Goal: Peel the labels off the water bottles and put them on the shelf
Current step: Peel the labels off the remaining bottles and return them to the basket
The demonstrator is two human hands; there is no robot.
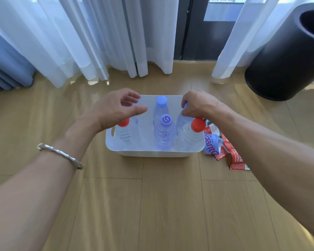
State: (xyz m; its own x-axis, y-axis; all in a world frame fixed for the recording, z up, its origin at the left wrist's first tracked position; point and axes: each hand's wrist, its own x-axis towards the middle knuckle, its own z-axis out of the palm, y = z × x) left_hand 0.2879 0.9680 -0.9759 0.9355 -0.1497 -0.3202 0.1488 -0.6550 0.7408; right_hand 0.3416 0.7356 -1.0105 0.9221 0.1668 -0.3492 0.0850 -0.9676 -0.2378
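Bottles are standing upright in a white bin (187, 153) on the wood floor (152, 205), all clear plastic with no labels on them. Head view: your left hand (114, 111) is hovering over the bin's left side, fingers loosely curled and spread, thumb out, gripping nothing; it is covering most of a red-capped bottle (124, 132) below it. Your right hand (198, 105) is closing its fingers around the top of a purple-capped bottle (182, 120) at the bin's far right; the cap is almost fully hidden under the fingers, only a sliver showing. Two more purple-capped bottles are sitting in the middle, one at the back (160, 107) and one in front (165, 133), and a second red-capped bottle (190, 136) is standing at the near right corner. Peeled labels (223, 151), red and blue, are lying crumpled on the floor just beside the bin's right wall, partly cut off by your right forearm. A silver bracelet (60, 154) is sitting on your left wrist. A black cylinder bin (286, 60) is standing well apart, far right, cropped by the frame edge.
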